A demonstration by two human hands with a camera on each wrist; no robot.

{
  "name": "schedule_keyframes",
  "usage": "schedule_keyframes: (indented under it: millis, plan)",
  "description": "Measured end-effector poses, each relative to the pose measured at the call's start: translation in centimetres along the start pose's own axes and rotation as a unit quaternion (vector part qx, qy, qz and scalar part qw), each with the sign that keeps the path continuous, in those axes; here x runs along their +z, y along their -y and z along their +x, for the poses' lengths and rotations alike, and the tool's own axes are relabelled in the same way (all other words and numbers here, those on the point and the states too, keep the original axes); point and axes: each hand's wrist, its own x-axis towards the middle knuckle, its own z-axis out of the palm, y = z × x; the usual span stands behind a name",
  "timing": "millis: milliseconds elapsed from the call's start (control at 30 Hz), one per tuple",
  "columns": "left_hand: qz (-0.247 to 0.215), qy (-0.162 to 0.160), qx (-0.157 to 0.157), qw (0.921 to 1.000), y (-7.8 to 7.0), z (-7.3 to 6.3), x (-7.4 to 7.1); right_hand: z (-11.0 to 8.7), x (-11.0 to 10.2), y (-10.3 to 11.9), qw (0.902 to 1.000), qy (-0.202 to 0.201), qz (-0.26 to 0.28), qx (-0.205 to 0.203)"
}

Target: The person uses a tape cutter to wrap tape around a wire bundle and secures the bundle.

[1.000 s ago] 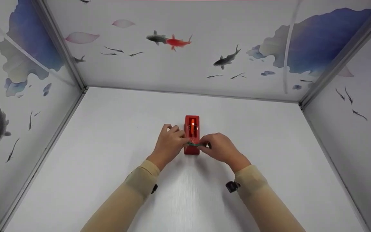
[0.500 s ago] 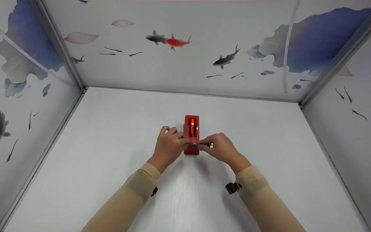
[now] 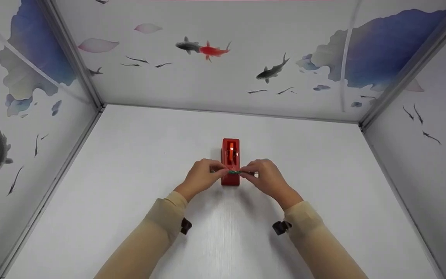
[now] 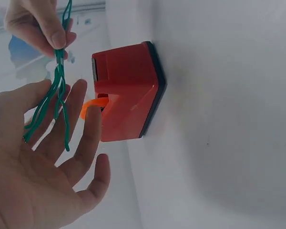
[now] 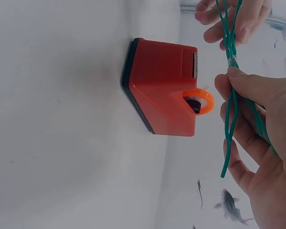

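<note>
A bundle of green cords [image 3: 234, 172] stretches between my hands, just above the front part of a red tape dispenser [image 3: 230, 179]. A small whitish, clear strip [image 5: 232, 60], looking like tape, lies around the cords between my fingers. My right hand [image 3: 266, 175] pinches the bundle between thumb and index finger, with loose cord ends [image 5: 230, 143] hanging past the palm. My left hand [image 3: 201, 174] has its thumb and fingertips at the other side of the bundle, with cords [image 4: 42, 114] passing between them; its other fingers are spread and slightly bent.
The dispenser stands on a white table [image 3: 223, 240] and holds an orange-cored tape roll [image 3: 231, 153]. White panels printed with fish and petals [image 3: 223, 73] enclose the table at the back and both sides. Dark wrist cameras [image 3: 281, 227] sit under the sleeves.
My left hand has turned, its raised fingers coming down toward the cords, and its wrist camera shows more. The right hand stays nearly in place on the bundle. The dispenser has not moved.
</note>
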Motion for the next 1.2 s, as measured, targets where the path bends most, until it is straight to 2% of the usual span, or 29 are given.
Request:
schedule_keyframes:
  millis: [133, 267, 433, 533, 633, 733, 1033, 1200]
  plan:
    - [-0.093, 0.049, -0.032, 0.9939, 0.39, 0.39, -0.09, -0.19, 0.29, -0.14, 0.9998, -0.018, -0.008, 0.000]
    - [-0.127, 0.048, -0.036, 0.9901, 0.50, 0.50, -0.08, -0.28, 0.59, -0.35, 0.9993, -0.036, -0.012, -0.009]
    - [-0.110, 0.032, -0.024, 0.9932, 0.33, 0.55, -0.01, -0.25, 0.55, -0.63, 0.9985, -0.032, 0.043, -0.007]
    - [-0.098, 0.027, -0.017, 0.9947, 0.28, 0.57, 0.08, -0.24, 0.31, -0.74, 0.9951, -0.001, 0.097, 0.019]
    - [-0.099, 0.023, -0.010, 0.9948, 0.33, 0.52, 0.14, -0.18, 0.07, -0.73, 0.9899, 0.035, 0.128, 0.049]
    - [-0.098, 0.014, -0.001, 0.9951, 0.43, 0.37, 0.18, -0.02, -0.08, -0.65, 0.9874, 0.054, 0.132, 0.069]
    - [-0.107, -0.008, 0.033, 0.9937, 0.61, 0.26, 0.40, 0.16, -0.19, -0.59, 0.9759, 0.061, 0.170, 0.123]
    - [-0.111, -0.008, 0.032, 0.9933, 0.78, 0.19, 0.56, 0.12, 0.12, -0.63, 0.9726, 0.054, 0.188, 0.126]
